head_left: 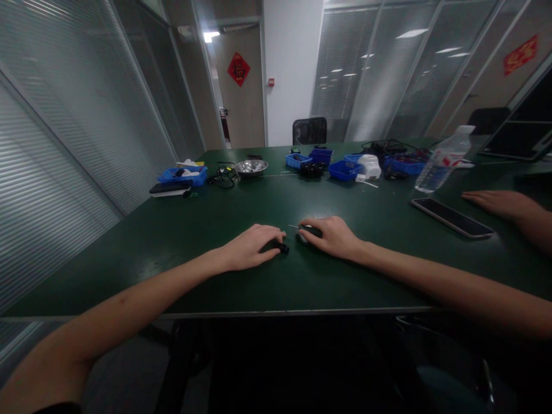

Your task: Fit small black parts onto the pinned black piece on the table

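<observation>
Over the green table (215, 293), my left hand (250, 247) curls around a small black object (282, 248). Only its end shows past my fingers, so its kind is unclear. My right hand (338, 237) is closed on a dark tool with a thin metal shaft (294, 226), which looks like a small screwdriver. The shaft points left, towards my left fingertips, with a small gap between them. My palm and fingers cover much of the dark handle (314, 231).
Another person's hand (504, 204) lies at the right, near a phone (452, 218) and a tilted water bottle (444, 161). Farther back are a metal bowl (251, 167), blue bins (344, 170), a blue tray (183, 176), a white device (370, 166) and black cables (225, 176).
</observation>
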Demonstrator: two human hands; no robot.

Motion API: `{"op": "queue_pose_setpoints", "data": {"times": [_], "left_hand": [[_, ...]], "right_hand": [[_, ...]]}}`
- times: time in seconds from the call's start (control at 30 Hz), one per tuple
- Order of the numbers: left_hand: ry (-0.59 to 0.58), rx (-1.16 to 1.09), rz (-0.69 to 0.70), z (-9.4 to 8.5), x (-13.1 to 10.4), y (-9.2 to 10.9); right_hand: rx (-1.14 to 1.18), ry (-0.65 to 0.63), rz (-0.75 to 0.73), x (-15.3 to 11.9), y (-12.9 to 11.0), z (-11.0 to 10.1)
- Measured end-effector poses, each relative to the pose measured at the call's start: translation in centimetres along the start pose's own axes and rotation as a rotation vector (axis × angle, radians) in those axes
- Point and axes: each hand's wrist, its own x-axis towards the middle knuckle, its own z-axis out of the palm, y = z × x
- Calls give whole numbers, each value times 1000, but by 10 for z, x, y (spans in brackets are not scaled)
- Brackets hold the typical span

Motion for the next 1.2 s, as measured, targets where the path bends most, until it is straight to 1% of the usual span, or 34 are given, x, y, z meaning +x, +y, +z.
{"op": "queue_pose_setpoints", "data": {"times": [0.1,0.2,0.27,0.4,0.47,0.53,0.6,0.67,0.87,0.97,1.07,1.2], "left_hand": [[39,57,-122,-17,-17,-35],[77,120,-257,-46,-48,-84],[102,184,-369,-70,-75,-121],[193,354,-659,-117,-139,-189],[200,412,-775,-137,-170,-215],[181,453,-847,-152,-195,-233],[168,454,-907,-160,-210,-244],[168,445,-946,-163,-215,-249],[192,475,-979,-161,-205,-242],[198,478,-975,-161,-204,-240],[212,484,-958,-162,-208,-242],[241,510,-968,-162,-214,-249]], "right_hand": [[0,-13,-11,0,0,0],[-14,-9,-12,0,1,1],[-22,-11,-11,0,2,2],[-32,-27,-9,0,2,1],[-24,-28,-8,0,2,1],[-10,-28,-9,0,2,1],[4,-27,-11,0,2,1],[15,-27,-11,0,1,0],[27,-27,-1,-1,-2,-2],[31,-38,2,0,-1,-2],[35,-35,-3,0,0,-1],[33,-30,-9,0,2,0]]}}
